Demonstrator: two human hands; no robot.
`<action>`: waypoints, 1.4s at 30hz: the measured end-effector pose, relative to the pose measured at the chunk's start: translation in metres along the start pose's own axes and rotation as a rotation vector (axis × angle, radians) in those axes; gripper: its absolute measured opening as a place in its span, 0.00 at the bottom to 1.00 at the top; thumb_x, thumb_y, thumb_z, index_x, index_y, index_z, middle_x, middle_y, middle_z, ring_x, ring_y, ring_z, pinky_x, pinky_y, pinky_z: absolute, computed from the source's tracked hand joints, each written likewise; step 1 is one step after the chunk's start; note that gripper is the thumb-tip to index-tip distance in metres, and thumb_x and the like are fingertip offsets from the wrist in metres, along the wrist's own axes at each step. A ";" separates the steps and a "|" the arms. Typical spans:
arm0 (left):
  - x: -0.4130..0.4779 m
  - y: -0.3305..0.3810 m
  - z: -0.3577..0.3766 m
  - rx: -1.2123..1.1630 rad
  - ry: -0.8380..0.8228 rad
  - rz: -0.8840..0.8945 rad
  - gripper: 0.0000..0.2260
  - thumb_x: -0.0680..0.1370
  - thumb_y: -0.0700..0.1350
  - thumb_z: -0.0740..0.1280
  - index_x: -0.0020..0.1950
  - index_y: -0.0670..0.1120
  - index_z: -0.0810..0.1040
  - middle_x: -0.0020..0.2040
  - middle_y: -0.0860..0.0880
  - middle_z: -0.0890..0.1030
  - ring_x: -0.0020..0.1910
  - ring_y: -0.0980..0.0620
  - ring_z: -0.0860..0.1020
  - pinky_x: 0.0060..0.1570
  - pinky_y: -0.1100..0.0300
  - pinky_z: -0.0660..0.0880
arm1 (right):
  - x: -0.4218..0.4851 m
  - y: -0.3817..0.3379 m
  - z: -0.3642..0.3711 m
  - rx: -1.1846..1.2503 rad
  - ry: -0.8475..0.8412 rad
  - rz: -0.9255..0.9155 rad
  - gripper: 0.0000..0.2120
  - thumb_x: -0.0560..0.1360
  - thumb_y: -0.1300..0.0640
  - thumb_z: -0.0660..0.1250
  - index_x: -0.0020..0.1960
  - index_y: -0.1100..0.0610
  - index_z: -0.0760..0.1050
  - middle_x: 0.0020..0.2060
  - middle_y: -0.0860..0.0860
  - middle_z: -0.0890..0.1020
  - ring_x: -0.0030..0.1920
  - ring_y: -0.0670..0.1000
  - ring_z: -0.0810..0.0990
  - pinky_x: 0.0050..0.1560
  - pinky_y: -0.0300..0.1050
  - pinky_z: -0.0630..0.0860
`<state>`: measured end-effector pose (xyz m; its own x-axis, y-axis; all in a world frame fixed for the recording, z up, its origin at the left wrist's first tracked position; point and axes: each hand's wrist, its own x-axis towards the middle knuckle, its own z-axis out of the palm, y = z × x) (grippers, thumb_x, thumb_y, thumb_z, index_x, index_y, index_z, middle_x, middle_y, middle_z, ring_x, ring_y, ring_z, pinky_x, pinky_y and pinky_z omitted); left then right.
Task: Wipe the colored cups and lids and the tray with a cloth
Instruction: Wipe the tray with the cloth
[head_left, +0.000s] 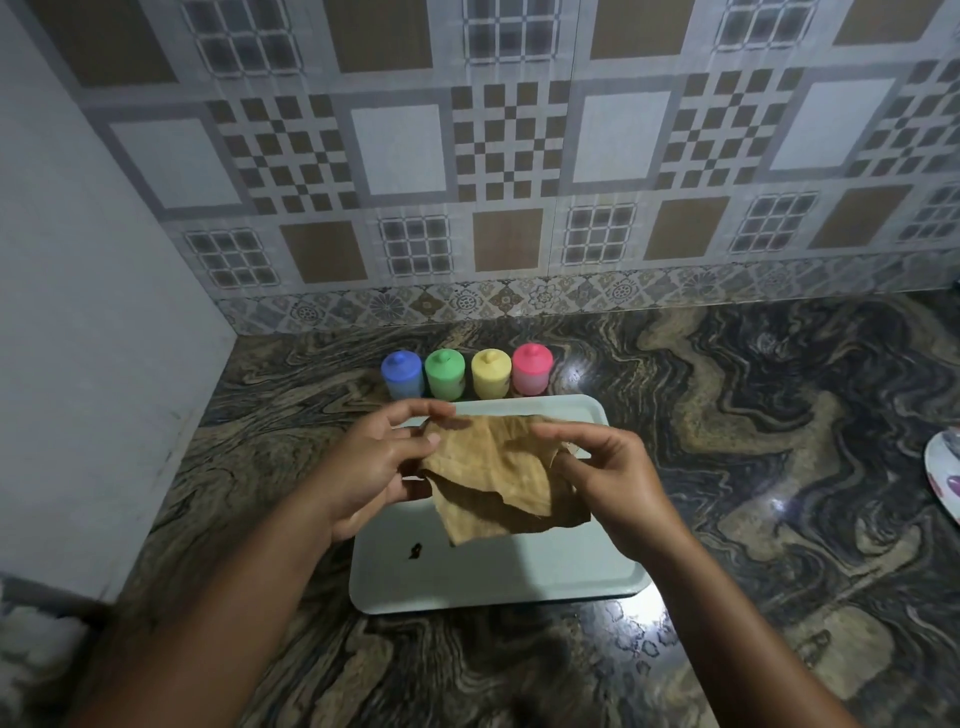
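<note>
Tan cloth (498, 478): woven, matt, creased, limp. The pale tray (519, 577) looks like smooth plastic with a soft sheen. At the far side, the blue cup (401, 375), green cup (444, 374), yellow cup (490, 376) and pink cup (531, 371) are all smooth plastic, satin rather than shiny. The bench (753, 415) is swirled, polished stone, very glossy, with bright light spots. The wall tiles (467, 156) are smooth and faintly shiny.

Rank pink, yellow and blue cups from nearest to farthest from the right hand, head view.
From the right hand, holding the cloth:
1. Pink cup, right end of the row.
2. Yellow cup, left of pink.
3. Blue cup, left end.
</note>
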<state>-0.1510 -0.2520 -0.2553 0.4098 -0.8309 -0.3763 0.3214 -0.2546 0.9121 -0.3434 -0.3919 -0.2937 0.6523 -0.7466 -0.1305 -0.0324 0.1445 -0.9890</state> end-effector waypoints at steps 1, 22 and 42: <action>-0.001 -0.002 -0.002 0.069 -0.029 0.024 0.14 0.80 0.33 0.64 0.60 0.47 0.81 0.55 0.45 0.85 0.52 0.49 0.83 0.46 0.52 0.81 | -0.001 -0.002 0.000 0.005 0.001 0.016 0.19 0.78 0.71 0.66 0.47 0.50 0.87 0.44 0.46 0.88 0.34 0.61 0.79 0.33 0.62 0.81; 0.007 -0.069 0.013 -0.342 0.052 -0.274 0.07 0.75 0.28 0.66 0.52 0.35 0.78 0.39 0.41 0.83 0.33 0.52 0.82 0.33 0.62 0.80 | 0.003 0.032 0.002 0.111 0.068 0.395 0.08 0.80 0.56 0.69 0.49 0.61 0.75 0.36 0.58 0.76 0.35 0.55 0.73 0.30 0.41 0.69; -0.004 -0.063 -0.003 -0.374 -0.385 -0.306 0.35 0.69 0.48 0.79 0.73 0.53 0.70 0.56 0.40 0.80 0.48 0.45 0.80 0.44 0.50 0.77 | -0.010 -0.031 -0.002 0.184 -0.227 0.031 0.09 0.78 0.51 0.66 0.54 0.55 0.80 0.40 0.61 0.76 0.34 0.52 0.75 0.29 0.40 0.72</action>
<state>-0.1705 -0.2317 -0.3114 -0.0631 -0.8842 -0.4628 0.6820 -0.3767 0.6268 -0.3503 -0.3902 -0.2618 0.8065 -0.5788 -0.1209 0.0692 0.2955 -0.9528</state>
